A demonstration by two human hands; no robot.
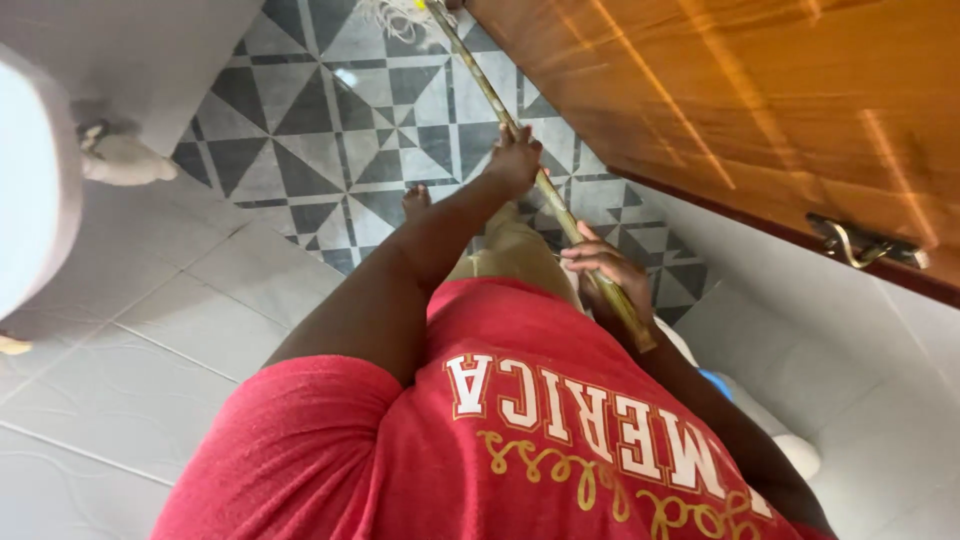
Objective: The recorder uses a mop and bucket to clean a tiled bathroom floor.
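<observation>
Red short-sleeved T-shirt [500, 440] with white and gold lettering, tan trousers [510, 255], bare arms, bare foot [416, 200]

Hemmed in on 2 sides: wooden door [760, 100] with metal latch [865, 243] close beside the mop handle [545, 185], white tiled wall [130, 330] opposite. Open patterned floor [320, 130] between, broken only by a bare foot [416, 200].

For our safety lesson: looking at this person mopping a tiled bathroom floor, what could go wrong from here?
1. The bare foot stands on the patterned tile floor; if wet, a slip is possible.
2. The mop handle, gripped by the left hand and right hand, runs close beside the wooden door and might knock it.
</observation>
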